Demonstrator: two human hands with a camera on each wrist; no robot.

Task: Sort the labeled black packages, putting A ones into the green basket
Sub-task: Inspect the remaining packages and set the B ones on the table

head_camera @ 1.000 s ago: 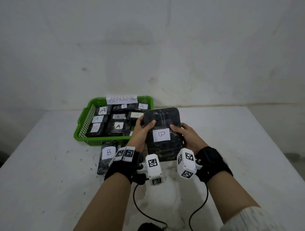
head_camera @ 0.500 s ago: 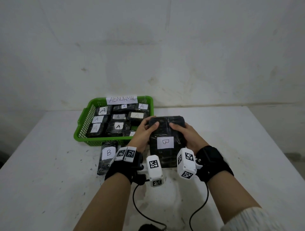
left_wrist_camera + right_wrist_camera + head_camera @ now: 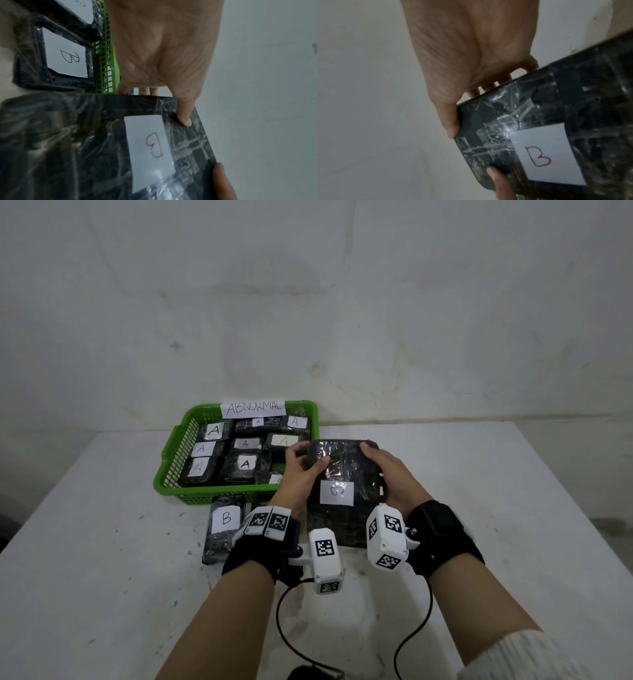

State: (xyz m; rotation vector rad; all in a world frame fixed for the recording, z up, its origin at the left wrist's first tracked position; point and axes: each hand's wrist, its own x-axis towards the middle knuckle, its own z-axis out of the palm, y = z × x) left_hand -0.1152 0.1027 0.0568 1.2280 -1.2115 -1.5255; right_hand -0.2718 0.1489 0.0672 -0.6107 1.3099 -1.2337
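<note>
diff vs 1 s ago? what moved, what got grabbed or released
The held B package came down and toward the person, its top edge tipping away, so it now lies flatter above the table. No grab or release: left hand and right hand grip its sides as before. The green basket of A packages and the B package on the table stayed put.

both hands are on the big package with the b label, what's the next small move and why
Probably set the package down on the table, outside the green basket, perhaps beside the other B package. Its label reads B, and the basket holds only A-labelled ones. The left hand and right hand both grip its sides, so lowering it is all that's needed.
</note>
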